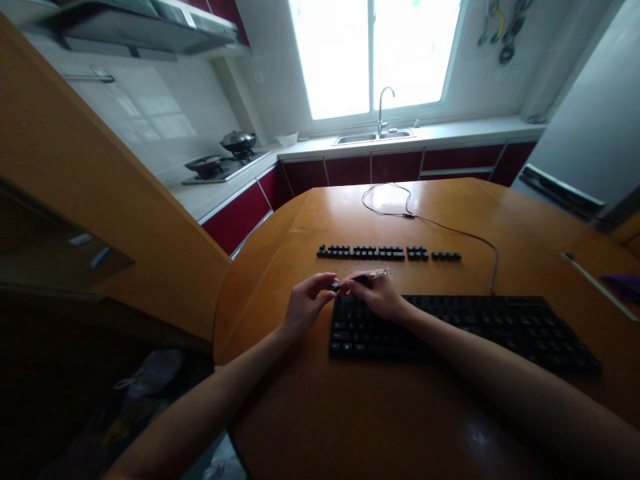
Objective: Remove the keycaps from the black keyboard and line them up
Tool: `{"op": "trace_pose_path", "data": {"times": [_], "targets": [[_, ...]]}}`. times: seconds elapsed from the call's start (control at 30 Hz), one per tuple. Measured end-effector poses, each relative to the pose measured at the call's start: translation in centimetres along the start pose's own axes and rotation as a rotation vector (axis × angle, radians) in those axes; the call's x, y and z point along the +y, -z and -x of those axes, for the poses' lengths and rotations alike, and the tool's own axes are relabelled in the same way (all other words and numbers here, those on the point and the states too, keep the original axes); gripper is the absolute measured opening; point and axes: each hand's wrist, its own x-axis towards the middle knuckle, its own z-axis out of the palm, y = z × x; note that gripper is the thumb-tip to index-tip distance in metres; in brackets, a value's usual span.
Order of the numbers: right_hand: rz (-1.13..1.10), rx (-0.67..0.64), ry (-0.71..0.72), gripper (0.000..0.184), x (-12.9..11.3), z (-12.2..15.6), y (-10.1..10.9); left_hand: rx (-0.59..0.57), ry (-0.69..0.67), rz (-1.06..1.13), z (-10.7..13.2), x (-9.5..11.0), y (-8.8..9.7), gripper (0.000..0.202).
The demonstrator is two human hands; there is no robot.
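Centrally, in the head view: one black keyboard (pixel 475 320), laid on a wooden table (pixel 273 257); loose keycaps (pixel 363 253), set out in rows beyond it. Small dark piece (pixel 335 287), probably a keycap, pinched between thumb and fingertips of the left hand (pixel 303 303), near the keyboard's far left corner. Slender tool (pixel 379 273), clear-ended, gripped in the curled fingers of the right hand (pixel 383 295). Handling of the piece is judged to be in hand; steady pinching would be called for next.
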Motion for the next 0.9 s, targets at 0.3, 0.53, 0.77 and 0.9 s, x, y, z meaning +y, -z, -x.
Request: {"op": "trace_pose_path", "data": {"times": [0.3, 0.53, 0.77, 0.9], "targets": [[-0.141, 0.029, -0.162, 0.043, 0.53, -0.42, 0.42, -0.055, -0.015, -0.079, -0.41, 0.78, -0.60, 0.024], [-0.255, 0.019, -0.231, 0.046, 0.62, -0.56, 0.44, -0.050, -0.044, -0.047, -0.18, 0.24, -0.59, 0.030], [-0.317, -0.030, -0.281, 0.044, 0.25, -0.54, 0.48, -0.041, -0.073, -0.089, -0.06, 0.48, -0.65, 0.026], [-0.352, -0.058, -0.286, 0.041, 0.40, -0.48, 0.58, -0.031, -0.032, -0.089, 0.09, 0.91, -0.72, 0.026]]}}
